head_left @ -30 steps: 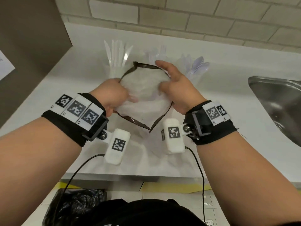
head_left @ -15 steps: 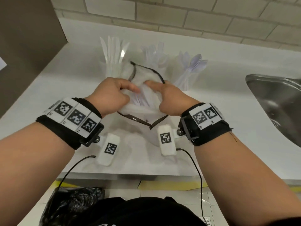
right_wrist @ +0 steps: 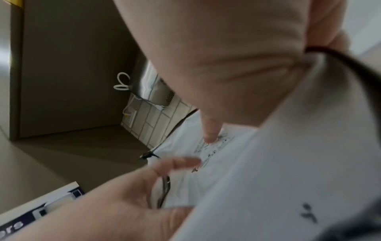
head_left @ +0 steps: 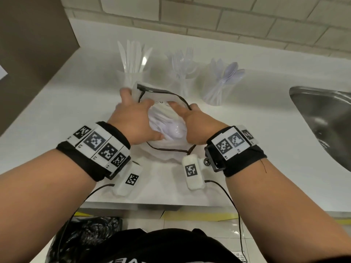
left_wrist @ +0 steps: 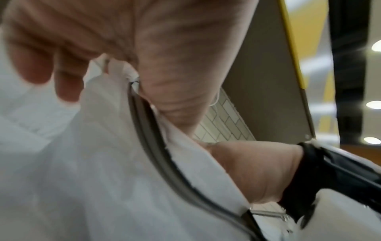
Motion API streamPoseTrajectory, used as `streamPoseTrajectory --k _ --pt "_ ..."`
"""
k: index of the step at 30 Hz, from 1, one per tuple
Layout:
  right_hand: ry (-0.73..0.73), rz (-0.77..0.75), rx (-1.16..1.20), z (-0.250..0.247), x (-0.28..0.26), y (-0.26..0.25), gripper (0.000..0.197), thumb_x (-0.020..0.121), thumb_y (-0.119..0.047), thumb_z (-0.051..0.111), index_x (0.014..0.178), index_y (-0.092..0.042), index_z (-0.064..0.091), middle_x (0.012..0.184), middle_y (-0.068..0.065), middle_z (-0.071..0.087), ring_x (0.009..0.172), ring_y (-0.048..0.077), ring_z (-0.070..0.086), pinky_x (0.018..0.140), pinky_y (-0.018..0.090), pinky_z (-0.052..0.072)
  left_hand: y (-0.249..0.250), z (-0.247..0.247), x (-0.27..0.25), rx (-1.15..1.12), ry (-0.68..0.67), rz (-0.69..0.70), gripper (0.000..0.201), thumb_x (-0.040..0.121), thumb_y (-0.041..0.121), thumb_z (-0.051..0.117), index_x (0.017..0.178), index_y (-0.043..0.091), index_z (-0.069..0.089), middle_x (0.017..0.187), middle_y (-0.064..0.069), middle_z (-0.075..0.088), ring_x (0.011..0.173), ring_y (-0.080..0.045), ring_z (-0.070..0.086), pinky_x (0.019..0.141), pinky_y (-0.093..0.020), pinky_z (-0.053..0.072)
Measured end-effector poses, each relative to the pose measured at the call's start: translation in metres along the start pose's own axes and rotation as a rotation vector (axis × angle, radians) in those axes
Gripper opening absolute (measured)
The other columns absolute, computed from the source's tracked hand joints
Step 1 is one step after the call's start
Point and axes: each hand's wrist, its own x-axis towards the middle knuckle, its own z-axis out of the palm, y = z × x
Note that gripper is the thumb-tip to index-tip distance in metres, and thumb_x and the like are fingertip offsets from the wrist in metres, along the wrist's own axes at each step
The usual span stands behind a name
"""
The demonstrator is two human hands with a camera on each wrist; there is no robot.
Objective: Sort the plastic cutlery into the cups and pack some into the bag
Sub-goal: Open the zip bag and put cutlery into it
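Observation:
A white drawstring bag point(head_left: 161, 97) with a dark cord around its mouth stands on the counter in front of me, clear plastic cutlery point(head_left: 171, 128) lying inside. My left hand point(head_left: 133, 112) grips the bag's left rim, fingers over the far corner. In the left wrist view the left hand point(left_wrist: 115, 78) pinches the fabric point(left_wrist: 103, 163) beside the cord. My right hand point(head_left: 190, 118) holds the right rim; the right wrist view shows the cord point(right_wrist: 340, 60) running from under its fingers. Behind the bag stand three clear cups: knives point(head_left: 133, 73), forks point(head_left: 183, 76), spoons point(head_left: 218, 88).
A steel sink point(head_left: 322, 118) is set into the white counter point(head_left: 57, 118) at the right. A brown cabinet side point(head_left: 28, 44) rises at the left and a tiled wall runs behind the cups. A black plastic bag point(head_left: 85, 238) lies on the floor below the counter's edge.
The bag's mouth, held wide a second ago, has narrowed and the bag sits lower. My left hand has slid to the far left rim, and the cups now show above the bag.

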Motion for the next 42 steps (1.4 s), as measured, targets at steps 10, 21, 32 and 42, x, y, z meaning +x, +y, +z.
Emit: streamPoseTrajectory --k 10,21,32,42 --pt "0.634 -0.023 0.053 -0.005 0.004 0.006 0.048 0.074 0.001 0.058 0.113 -0.024 0.069 0.127 0.005 0.043 0.114 0.028 0.040 0.097 0.025 0.037 0.012 -0.010 -0.009 -0.058 -0.020 0.156 0.108 0.060 0.030 0.084 0.146 0.024 0.019 0.133 -0.009 0.018 0.078 -0.024 0.051 0.086 -0.031 0.051" --pt "0.154 -0.135 -0.197 0.017 0.017 0.001 0.063 0.079 -0.035 0.070 0.136 -0.029 0.046 0.130 0.004 0.040 0.126 0.026 0.035 0.108 0.036 0.035 -0.003 -0.008 -0.011 0.086 -0.107 -0.024 0.058 0.079 0.027 0.064 0.134 0.030 0.045 0.133 -0.010 0.020 0.085 -0.028 0.058 0.078 -0.031 0.051" --pt "0.049 -0.101 -0.186 0.012 0.022 -0.022 0.041 0.089 -0.045 0.055 0.128 -0.030 0.054 0.127 -0.004 0.055 0.122 0.022 0.049 0.105 0.050 0.027 0.006 0.001 -0.020 0.042 -0.034 0.041 0.080 0.063 0.053 0.080 0.125 0.014 0.048 0.138 -0.004 0.014 0.111 -0.029 0.044 0.093 -0.039 0.045" --pt "-0.108 -0.022 -0.251 0.016 0.045 -0.043 0.037 0.089 -0.043 0.058 0.113 -0.016 0.056 0.107 -0.001 0.056 0.100 0.021 0.049 0.107 0.047 0.028 0.009 -0.004 -0.016 0.066 -0.074 0.048 0.083 0.058 0.039 0.084 0.126 0.012 0.043 0.134 -0.005 0.018 0.100 -0.029 0.052 0.089 -0.044 0.050"
